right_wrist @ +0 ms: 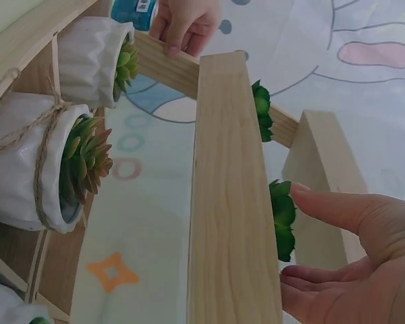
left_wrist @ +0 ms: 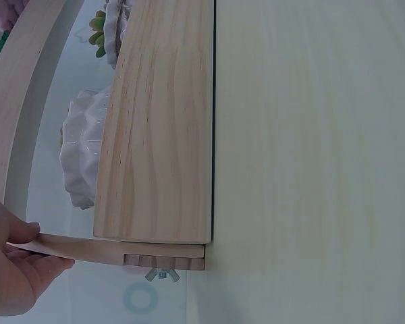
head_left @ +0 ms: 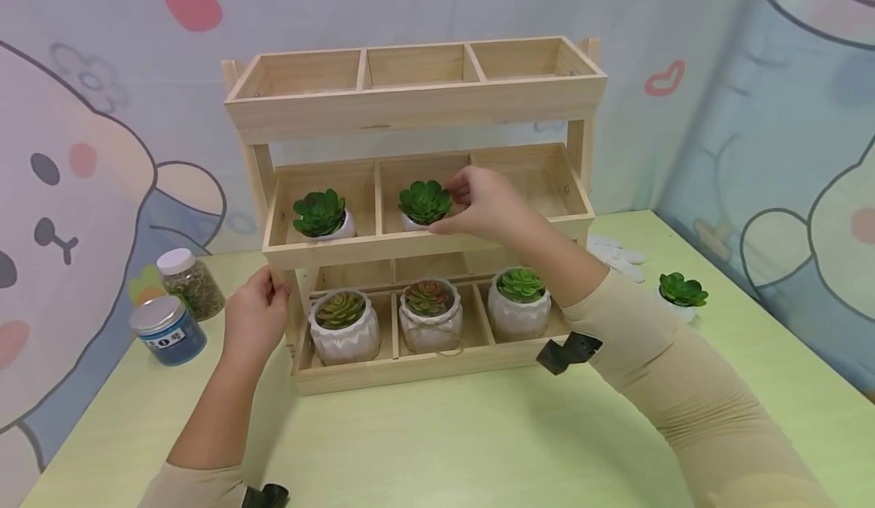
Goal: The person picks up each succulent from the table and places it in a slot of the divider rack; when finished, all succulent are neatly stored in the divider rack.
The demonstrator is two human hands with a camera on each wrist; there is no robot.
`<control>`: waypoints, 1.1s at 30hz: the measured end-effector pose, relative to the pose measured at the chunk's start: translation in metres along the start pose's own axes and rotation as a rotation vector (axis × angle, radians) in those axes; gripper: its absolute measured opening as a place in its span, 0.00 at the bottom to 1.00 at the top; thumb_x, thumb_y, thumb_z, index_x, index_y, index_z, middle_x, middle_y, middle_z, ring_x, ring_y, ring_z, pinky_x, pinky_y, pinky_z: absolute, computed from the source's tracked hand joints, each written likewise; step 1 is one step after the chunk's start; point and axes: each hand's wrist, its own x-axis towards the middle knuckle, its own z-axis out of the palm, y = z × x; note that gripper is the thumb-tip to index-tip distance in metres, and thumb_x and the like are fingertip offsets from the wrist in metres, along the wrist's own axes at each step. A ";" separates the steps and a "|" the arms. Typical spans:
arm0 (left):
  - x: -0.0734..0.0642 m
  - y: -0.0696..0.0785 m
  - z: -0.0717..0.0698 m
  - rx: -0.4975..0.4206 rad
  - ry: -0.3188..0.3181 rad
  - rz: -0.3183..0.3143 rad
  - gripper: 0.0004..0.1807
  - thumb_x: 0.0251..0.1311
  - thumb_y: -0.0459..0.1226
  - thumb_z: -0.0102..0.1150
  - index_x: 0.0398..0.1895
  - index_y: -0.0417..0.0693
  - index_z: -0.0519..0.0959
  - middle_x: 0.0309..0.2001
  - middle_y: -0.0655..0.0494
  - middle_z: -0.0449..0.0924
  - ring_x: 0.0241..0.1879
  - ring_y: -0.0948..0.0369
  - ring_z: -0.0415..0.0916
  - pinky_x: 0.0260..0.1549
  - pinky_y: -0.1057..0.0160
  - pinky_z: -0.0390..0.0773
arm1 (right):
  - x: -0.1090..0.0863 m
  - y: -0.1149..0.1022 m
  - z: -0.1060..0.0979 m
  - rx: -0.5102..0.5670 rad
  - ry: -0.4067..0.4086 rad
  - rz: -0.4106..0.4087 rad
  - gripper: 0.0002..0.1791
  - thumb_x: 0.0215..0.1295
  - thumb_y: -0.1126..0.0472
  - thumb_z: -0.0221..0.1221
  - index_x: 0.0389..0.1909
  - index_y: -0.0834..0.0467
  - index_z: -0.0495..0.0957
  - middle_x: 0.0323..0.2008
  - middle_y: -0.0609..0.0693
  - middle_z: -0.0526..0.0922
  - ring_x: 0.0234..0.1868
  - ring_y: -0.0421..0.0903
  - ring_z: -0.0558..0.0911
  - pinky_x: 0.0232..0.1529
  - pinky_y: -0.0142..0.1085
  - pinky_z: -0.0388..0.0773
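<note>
My right hand (head_left: 481,200) reaches into the middle compartment of the wooden shelf's middle tier (head_left: 437,244). Its thumb and fingers are around a small potted succulent (head_left: 424,203), whose white pot is partly hidden by the front board. In the right wrist view, the thumb is at the leaves (right_wrist: 283,219) and the fingertips pass behind the board. My left hand (head_left: 258,312) grips the shelf's left side upright (left_wrist: 88,248), thumb on one side and fingers on the other. Another small succulent (head_left: 321,213) in a white pot leans in the left compartment.
Three larger white ceramic pots, left (head_left: 344,327), middle (head_left: 431,316) and right (head_left: 519,305), hold succulents on the bottom tier. The top tier (head_left: 417,109) rises above. A blue jar (head_left: 168,331) and a granule-filled jar (head_left: 191,284) stand left; a small succulent (head_left: 682,291) and white gloves (head_left: 617,256) lie right.
</note>
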 end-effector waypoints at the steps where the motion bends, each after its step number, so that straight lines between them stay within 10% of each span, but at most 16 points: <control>1: 0.000 0.000 0.000 -0.001 -0.001 -0.003 0.15 0.66 0.31 0.49 0.53 0.32 0.73 0.48 0.35 0.77 0.48 0.41 0.76 0.44 0.45 0.78 | -0.004 0.001 -0.002 0.018 0.005 -0.006 0.40 0.46 0.55 0.73 0.58 0.65 0.67 0.55 0.55 0.73 0.56 0.49 0.72 0.58 0.37 0.70; 23: 0.000 0.000 0.000 0.016 0.005 -0.007 0.13 0.66 0.31 0.49 0.50 0.33 0.74 0.45 0.35 0.79 0.44 0.43 0.78 0.41 0.46 0.79 | -0.103 0.063 -0.017 0.197 0.169 -0.301 0.32 0.51 0.61 0.70 0.57 0.63 0.69 0.56 0.56 0.74 0.58 0.50 0.73 0.59 0.34 0.69; 33: -0.001 0.001 0.000 0.016 0.003 -0.004 0.12 0.67 0.31 0.49 0.50 0.33 0.73 0.44 0.35 0.79 0.43 0.43 0.78 0.40 0.45 0.79 | -0.127 0.118 -0.046 0.328 0.314 -0.195 0.26 0.54 0.68 0.67 0.54 0.65 0.70 0.50 0.55 0.77 0.51 0.39 0.77 0.52 0.25 0.72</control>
